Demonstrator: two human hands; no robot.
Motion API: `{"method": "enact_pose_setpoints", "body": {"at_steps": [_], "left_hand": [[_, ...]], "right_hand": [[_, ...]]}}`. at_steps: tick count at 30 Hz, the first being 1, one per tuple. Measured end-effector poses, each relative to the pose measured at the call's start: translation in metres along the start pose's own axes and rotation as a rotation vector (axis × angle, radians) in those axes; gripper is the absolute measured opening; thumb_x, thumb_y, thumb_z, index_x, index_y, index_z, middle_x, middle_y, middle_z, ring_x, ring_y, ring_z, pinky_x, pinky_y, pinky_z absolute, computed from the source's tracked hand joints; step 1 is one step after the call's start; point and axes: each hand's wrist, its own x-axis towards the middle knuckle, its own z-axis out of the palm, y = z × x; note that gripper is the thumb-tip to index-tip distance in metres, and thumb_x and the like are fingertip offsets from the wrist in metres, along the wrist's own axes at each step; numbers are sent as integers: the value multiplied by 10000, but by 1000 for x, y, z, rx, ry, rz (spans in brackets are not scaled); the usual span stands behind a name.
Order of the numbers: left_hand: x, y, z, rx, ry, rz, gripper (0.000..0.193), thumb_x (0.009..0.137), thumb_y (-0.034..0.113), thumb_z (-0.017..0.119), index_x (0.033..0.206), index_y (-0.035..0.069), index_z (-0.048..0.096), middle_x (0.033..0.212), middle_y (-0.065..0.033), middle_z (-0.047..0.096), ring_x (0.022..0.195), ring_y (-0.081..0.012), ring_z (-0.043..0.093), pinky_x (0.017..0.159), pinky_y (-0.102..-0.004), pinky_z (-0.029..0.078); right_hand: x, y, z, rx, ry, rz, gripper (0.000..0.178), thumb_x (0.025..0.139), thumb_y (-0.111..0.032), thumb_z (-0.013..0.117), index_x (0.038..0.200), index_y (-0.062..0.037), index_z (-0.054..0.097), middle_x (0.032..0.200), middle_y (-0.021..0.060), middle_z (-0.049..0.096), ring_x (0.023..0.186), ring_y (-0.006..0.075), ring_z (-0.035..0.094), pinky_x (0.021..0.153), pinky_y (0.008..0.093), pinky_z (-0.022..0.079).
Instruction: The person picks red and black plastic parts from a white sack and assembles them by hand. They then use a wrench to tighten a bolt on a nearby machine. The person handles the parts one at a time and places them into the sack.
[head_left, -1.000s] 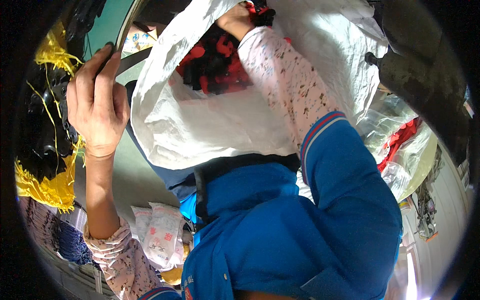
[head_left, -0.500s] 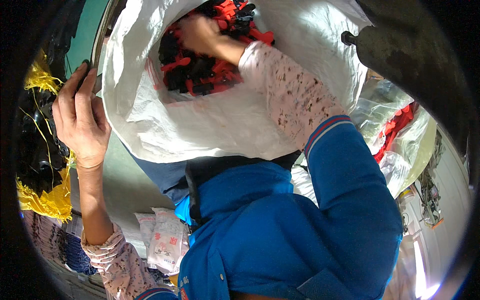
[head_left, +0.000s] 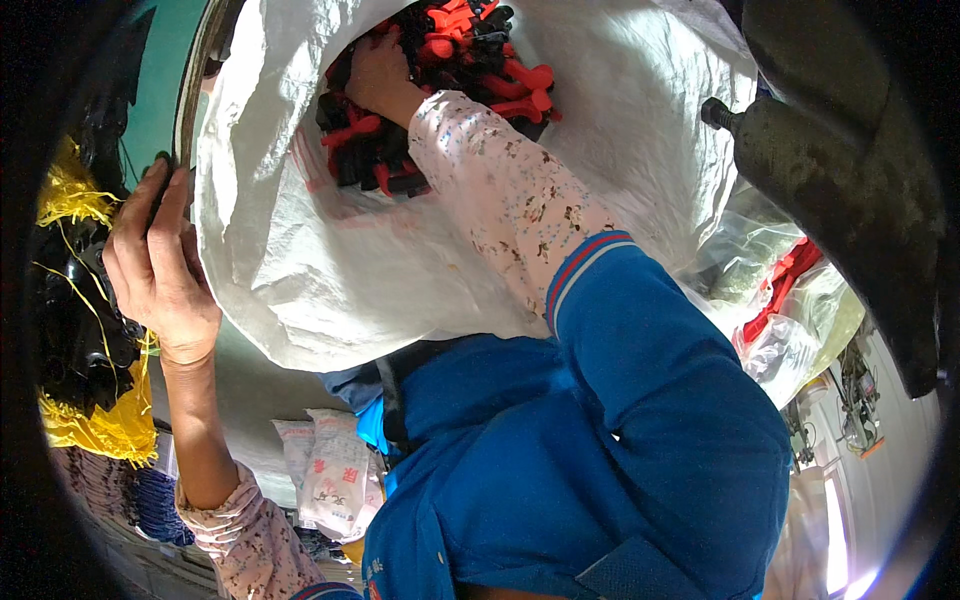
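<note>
A large white woven sack [head_left: 330, 300] gapes open in front of me. Inside it lies a heap of small red and black plastic parts [head_left: 370, 150], whose exact kind I cannot make out. My right hand [head_left: 380, 75] reaches deep into the sack, down on the left side of the heap; its fingers are hidden among the dark parts. Outside the sack, my left hand [head_left: 160, 265] is beside its left rim with fingers bent around something dark, mostly hidden by the fingers, near the edge of a teal panel [head_left: 165, 75].
A dark metal machine part with a bolt [head_left: 830, 180] juts in at the upper right. Below it sits a clear plastic bag with red pieces [head_left: 785, 285]. Yellow woven sacking with black parts [head_left: 95, 370] stands at the left. White printed bags [head_left: 335, 470] lie lower down.
My right hand has moved left and slightly deeper into the heap, its forearm swinging left. The sack's near rim sits lower in view. My left hand keeps its grip, slightly lower in the picture.
</note>
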Motion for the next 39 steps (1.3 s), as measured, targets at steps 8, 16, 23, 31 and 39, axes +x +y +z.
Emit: {"method": "enact_pose_setpoints", "body": {"at_steps": [8, 16, 23, 31, 39], "left_hand": [[2, 1, -1, 17, 15, 13, 250, 854, 136, 479, 1084, 120, 576, 1106, -21, 565, 941, -166, 549, 786, -271, 406], [-2, -2, 0, 12, -4, 33, 256, 856, 144, 476, 1093, 123, 571, 1105, -21, 566, 939, -164, 551, 772, -269, 402], [1, 1, 3, 14, 51, 29, 423, 680, -23, 511, 1067, 134, 580, 1081, -4, 577, 910, -155, 564, 754, -263, 405], [1, 0, 2, 4, 41, 7, 391, 681, -21, 515, 1037, 120, 597, 1070, 0, 585, 910, -148, 566, 766, -258, 404], [3, 5, 1, 35, 35, 14, 365, 673, -46, 513, 997, 87, 615, 1033, -32, 597, 904, -143, 557, 762, -246, 413]], "right_hand": [[30, 59, -19, -29, 133, 95, 135, 772, -203, 582, 744, -114, 679, 750, 106, 646, 696, 172, 637, 527, 351, 490], [64, 74, -69, 170, -400, 341, 353, 826, -185, 451, 1133, -34, 532, 1175, 201, 503, 1093, 309, 495, 892, 382, 414], [66, 88, -58, 181, -394, 299, 329, 822, -182, 464, 1107, -37, 543, 1135, 185, 518, 1050, 291, 509, 858, 372, 424], [70, 88, -54, 197, -381, 247, 302, 818, -177, 479, 1076, -40, 556, 1089, 166, 535, 1001, 271, 526, 818, 360, 435], [75, 88, -50, 210, -384, 237, 275, 815, -173, 493, 1045, -44, 569, 1043, 148, 552, 952, 250, 543, 779, 348, 446]]}}
